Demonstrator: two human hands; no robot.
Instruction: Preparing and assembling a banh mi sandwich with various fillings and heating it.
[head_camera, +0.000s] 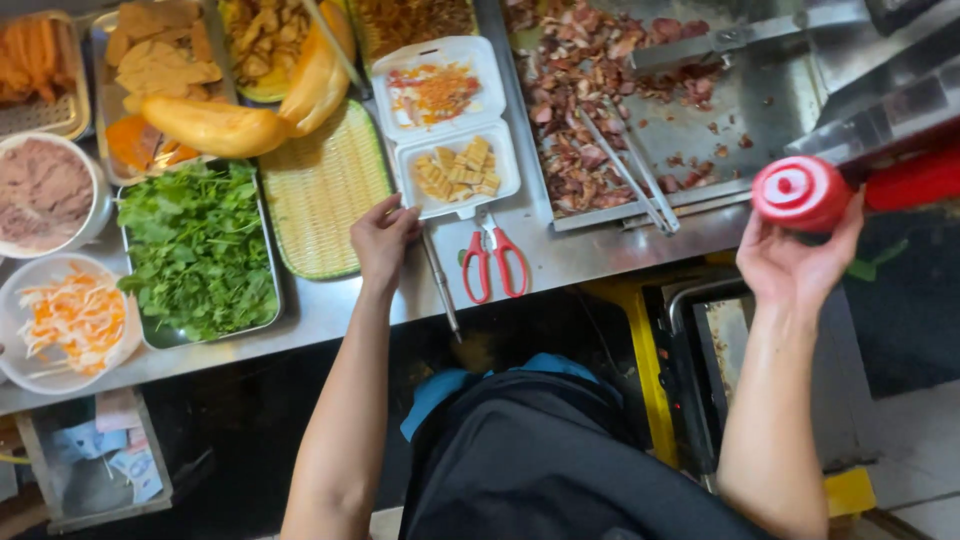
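Dark apron (540, 460) is seen lowest; red bottle (805, 192) is gripped by right hand (790, 262), foam box (450, 125) edge pinched by left hand (383, 240).

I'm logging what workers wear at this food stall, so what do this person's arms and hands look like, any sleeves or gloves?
Both arms are bare up to where they leave the picture: no sleeves show. The left hand and right hand are bare too, with no gloves, and no rings, watch or bracelets visible.

Red-and-white swirled bottle cap (800, 190), red-handled scissors (492, 262), white foam box (447, 125), green herbs (197, 250)
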